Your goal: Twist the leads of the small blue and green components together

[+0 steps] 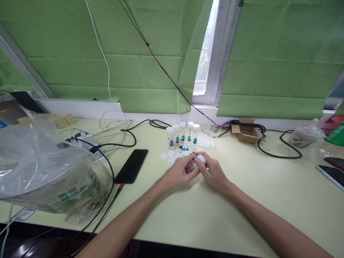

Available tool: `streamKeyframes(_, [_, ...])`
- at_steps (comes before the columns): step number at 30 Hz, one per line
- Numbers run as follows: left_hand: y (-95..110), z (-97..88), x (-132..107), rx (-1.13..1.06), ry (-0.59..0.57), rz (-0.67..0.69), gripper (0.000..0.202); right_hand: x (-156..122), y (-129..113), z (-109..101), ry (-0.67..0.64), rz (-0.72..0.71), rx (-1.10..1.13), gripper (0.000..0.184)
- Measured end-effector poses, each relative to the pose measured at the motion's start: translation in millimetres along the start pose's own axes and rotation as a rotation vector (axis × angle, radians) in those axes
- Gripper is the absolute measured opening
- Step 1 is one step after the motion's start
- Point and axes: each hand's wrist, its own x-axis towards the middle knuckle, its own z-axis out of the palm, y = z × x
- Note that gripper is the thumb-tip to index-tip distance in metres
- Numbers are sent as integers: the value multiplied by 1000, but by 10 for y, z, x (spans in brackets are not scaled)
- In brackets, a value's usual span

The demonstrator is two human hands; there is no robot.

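Hands: left hand (180,172) grips clear vial (191,166), right hand (212,172) pinches white cap (201,158)

Bench (242,215), centre: left grip (178,172) and right grip (212,173) side by side, a small vial (192,165) between them.
Just behind the grips: loose caps (170,156) on the bench. Behind those is a row of capped vials (182,136), upright, with open vials (211,129) right of the row.
Left of the grips: phone (132,166), flat. Further left is a plastic bag (45,168), with a power strip (86,141) behind it.
Right rear: cardboard box (245,132), with a cable loop (279,148) to its right.
Far right edge: second phone (333,173).
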Motion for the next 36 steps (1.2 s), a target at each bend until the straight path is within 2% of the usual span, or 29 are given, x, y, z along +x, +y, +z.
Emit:
streamKeyframes(13, [-21,22,8,26,31,-26,21,8,-63,-11,-19,-11,31,32])
streamKeyframes(36, [-16,28,6,59,20,-34,24,2,-65,-6,5,-33,-12,26])
